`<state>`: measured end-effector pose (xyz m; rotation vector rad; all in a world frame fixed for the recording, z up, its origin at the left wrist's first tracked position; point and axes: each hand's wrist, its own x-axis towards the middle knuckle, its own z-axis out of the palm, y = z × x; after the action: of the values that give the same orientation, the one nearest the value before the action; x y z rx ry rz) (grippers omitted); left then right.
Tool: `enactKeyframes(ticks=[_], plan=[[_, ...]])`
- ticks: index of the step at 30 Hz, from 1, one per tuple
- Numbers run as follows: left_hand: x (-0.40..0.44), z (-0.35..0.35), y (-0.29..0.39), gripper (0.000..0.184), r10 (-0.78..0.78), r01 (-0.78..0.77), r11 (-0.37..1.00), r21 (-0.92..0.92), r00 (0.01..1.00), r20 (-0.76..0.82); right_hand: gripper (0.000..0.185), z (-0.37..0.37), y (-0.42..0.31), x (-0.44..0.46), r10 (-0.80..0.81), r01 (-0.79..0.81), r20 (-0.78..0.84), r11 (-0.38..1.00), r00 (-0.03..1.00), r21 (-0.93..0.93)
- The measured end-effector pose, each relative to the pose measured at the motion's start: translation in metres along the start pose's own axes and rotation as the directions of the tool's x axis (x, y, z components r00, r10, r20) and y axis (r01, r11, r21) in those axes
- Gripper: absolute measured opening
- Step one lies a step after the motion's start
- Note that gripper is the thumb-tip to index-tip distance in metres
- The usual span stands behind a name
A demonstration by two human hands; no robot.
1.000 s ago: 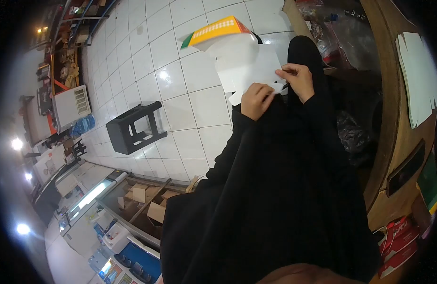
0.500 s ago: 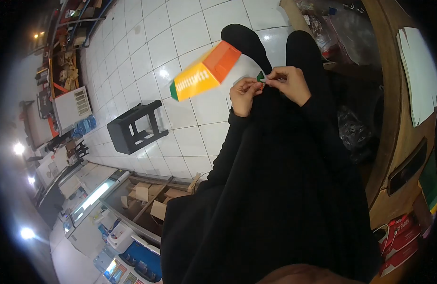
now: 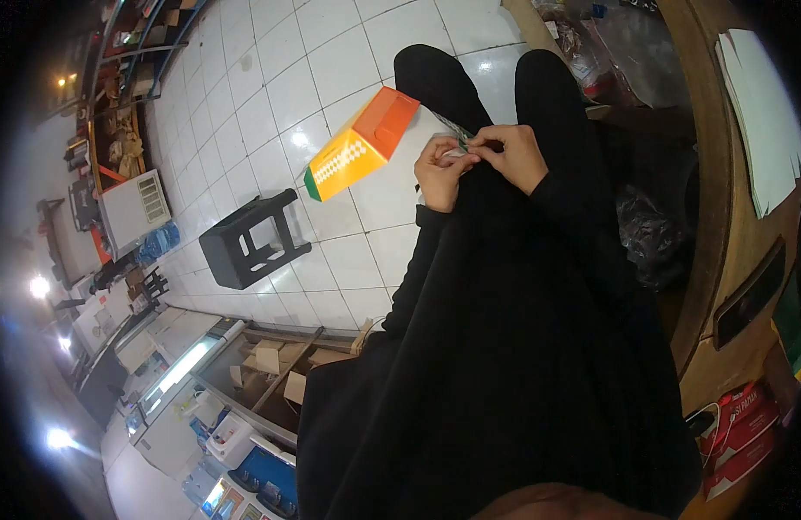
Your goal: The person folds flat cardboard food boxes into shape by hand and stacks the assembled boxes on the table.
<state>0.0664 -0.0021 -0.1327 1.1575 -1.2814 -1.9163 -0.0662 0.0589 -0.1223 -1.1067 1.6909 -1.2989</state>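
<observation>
Grips green-and-white piece [image 3: 456, 153] between closed fingertips of left hand [image 3: 437, 180] and right hand [image 3: 518, 158], near yellow-and-orange carton [image 3: 357, 149], above tiled floor [image 3: 270, 85]. Risks creasing or tearing through uneven pinch.

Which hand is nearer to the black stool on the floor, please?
Left: the left hand is on the side towards the black stool; the right hand is beyond it, farther off.

White letters are reading "SI PAMAN" on the upper red bag [image 3: 740, 423] at the lower right, while a small line on the yellow-and-orange box [image 3: 363, 147] is appearing too tiny to read.
</observation>
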Motion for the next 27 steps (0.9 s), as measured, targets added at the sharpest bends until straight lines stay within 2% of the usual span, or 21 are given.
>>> enactKeyframes(ticks=[2, 4, 5, 6, 7, 9, 10, 11, 12, 13, 14, 15, 17, 18, 19, 21, 22, 23, 25, 27], plan=[[-0.002, 0.002, 0.002, 0.025, 0.037, -0.038, 0.999, -0.017, 0.999, -0.021, 0.015, 0.006, 0.005, -0.003, -0.041, 0.041, -0.013, 0.998, 0.999, 0.041], [-0.005, 0.001, 0.003, 0.026, 0.074, -0.076, 0.996, -0.035, 0.996, -0.043, 0.020, 0.014, 0.003, -0.005, -0.184, 0.176, -0.110, 0.981, 0.977, -0.079], [-0.007, 0.000, 0.004, 0.027, 0.043, -0.048, 0.994, -0.100, 0.998, -0.048, 0.020, 0.018, 0.005, -0.005, -0.184, 0.176, -0.111, 0.981, 0.977, -0.080], [-0.008, -0.001, 0.004, 0.029, 0.012, -0.020, 0.986, -0.165, 0.999, -0.051, 0.021, 0.022, 0.006, -0.005, -0.168, 0.168, -0.125, 0.986, 0.978, -0.006], [-0.010, -0.002, 0.001, 0.029, 0.013, -0.022, 0.986, -0.165, 0.999, -0.051, 0.021, 0.024, 0.008, -0.004, -0.151, 0.161, -0.136, 0.984, 0.979, 0.070], [-0.016, -0.004, -0.008, 0.037, 0.091, -0.085, 0.993, -0.086, 0.993, 0.072, 0.020, 0.024, 0.010, -0.004, -0.112, 0.121, -0.147, 0.991, 0.983, 0.056], [-0.026, 0.006, 0.002, 0.036, 0.152, -0.158, 0.976, 0.151, 0.987, 0.047, 0.018, 0.021, 0.009, -0.003, -0.073, 0.080, -0.159, 0.996, 0.985, 0.039], [-0.030, 0.009, 0.011, 0.036, 0.157, -0.163, 0.975, 0.151, 0.986, 0.047, 0.018, 0.018, 0.008, -0.002, -0.078, 0.085, -0.159, 0.996, 0.984, 0.039], [-0.033, 0.011, 0.018, 0.032, 0.354, -0.363, 0.740, 0.566, 0.926, 0.132, 0.017, 0.012, 0.005, -0.001, 0.009, 0.021, -0.230, 0.992, 0.973, 0.125], [-0.035, 0.010, 0.022, 0.028, 0.471, -0.462, 0.307, 0.832, 0.833, 0.289, 0.016, 0.007, 0.002, 0.000, 0.100, -0.037, -0.289, 0.976, 0.952, 0.215], [-0.036, 0.007, 0.019, 0.022, 0.512, -0.454, 0.322, 0.831, 0.821, 0.251, 0.018, 0.002, 0.001, 0.002, 0.060, 0.016, -0.359, 0.979, 0.931, 0.203], [-0.036, 0.008, 0.022, 0.022, 0.517, -0.456, 0.320, 0.831, 0.818, 0.250, 0.018, -0.003, -0.006, 0.005, 0.054, 0.021, -0.359, 0.979, 0.932, 0.202], [-0.035, 0.017, 0.037, 0.019, 0.486, -0.367, 0.388, 0.846, 0.861, 0.150, 0.018, -0.017, -0.024, 0.009, 0.130, -0.014, -0.448, 0.968, 0.884, 0.252], [-0.030, 0.021, 0.048, 0.015, 0.548, -0.466, 0.359, 0.809, 0.807, 0.222, 0.034, -0.026, -0.029, 0.010, 0.180, -0.055, -0.408, 0.952, 0.895, 0.300], [-0.028, 0.026, 0.059, 0.015, 0.555, -0.471, 0.358, 0.806, 0.802, 0.222, 0.034, -0.032, -0.038, 0.012, 0.171, -0.047, -0.409, 0.954, 0.896, 0.295], [-0.025, 0.037, 0.083, 0.012, 0.293, -0.304, 0.792, 0.529, 0.950, 0.107, 0.058, -0.042, -0.062, 0.011, -0.071, 0.234, -0.391, 0.891, 0.918, 0.388], [-0.025, 0.040, 0.100, 0.012, 0.188, -0.211, 0.968, 0.136, 0.969, 0.161, 0.068, -0.049, -0.077, 0.006, -0.230, 0.284, -0.271, 0.941, 0.935, 0.182], [-0.022, 0.041, 0.111, 0.017, 0.157, -0.144, 0.986, -0.086, 0.971, 0.181, 0.067, -0.052, -0.092, 0.000, -0.305, 0.322, -0.221, 0.945, 0.926, 0.046], [-0.023, 0.050, 0.142, 0.020, 0.187, -0.112, 0.944, -0.309, 0.956, 0.225, 0.066, -0.057, -0.121, -0.011, -0.448, 0.418, -0.117, 0.883, 0.887, -0.214], [-0.027, 0.058, 0.157, 0.019, 0.209, -0.141, 0.948, -0.285, 0.951, 0.226, 0.051, -0.065, -0.127, -0.016, -0.607, 0.522, -0.116, 0.753, 0.786, -0.401]])
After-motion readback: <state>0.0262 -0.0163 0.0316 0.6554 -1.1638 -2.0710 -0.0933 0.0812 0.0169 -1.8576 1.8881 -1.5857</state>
